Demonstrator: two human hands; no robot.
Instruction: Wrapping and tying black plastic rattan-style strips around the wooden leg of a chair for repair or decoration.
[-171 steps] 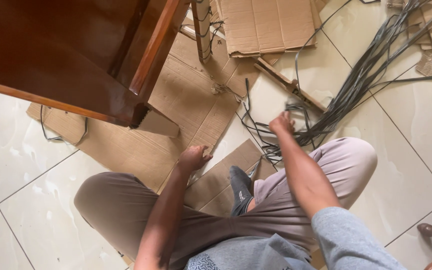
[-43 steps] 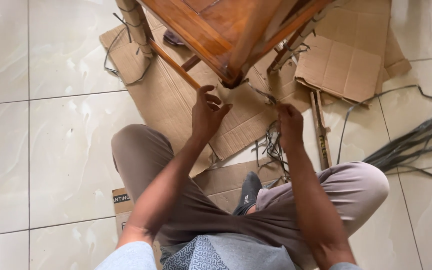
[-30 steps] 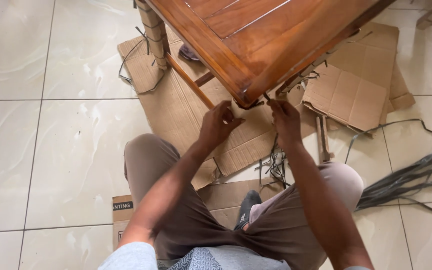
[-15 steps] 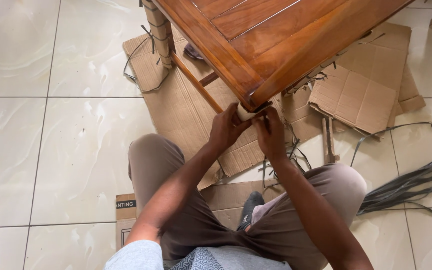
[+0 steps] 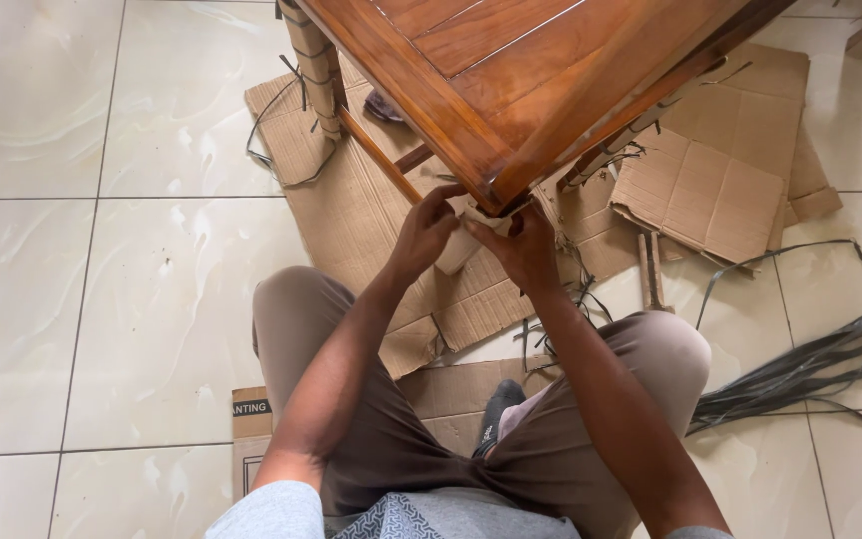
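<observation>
Pale tiled floor (image 5: 102, 299), cardboard-strewn; left hand (image 5: 426, 232) and right hand (image 5: 526, 250) both pinching cardboard wrap (image 5: 471, 215) under near table corner (image 5: 496, 190), just beyond.

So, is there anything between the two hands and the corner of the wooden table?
Nothing visible stands between them. The left hand and right hand are both at the corner of the wooden table, fingers on a cardboard piece just under it. Loose straps lie lower on the floor.

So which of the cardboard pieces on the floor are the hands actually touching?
The small folded cardboard piece at the wooden table's corner, pinched between the left hand and right hand. The large creased sheet to the right lies untouched.
</observation>
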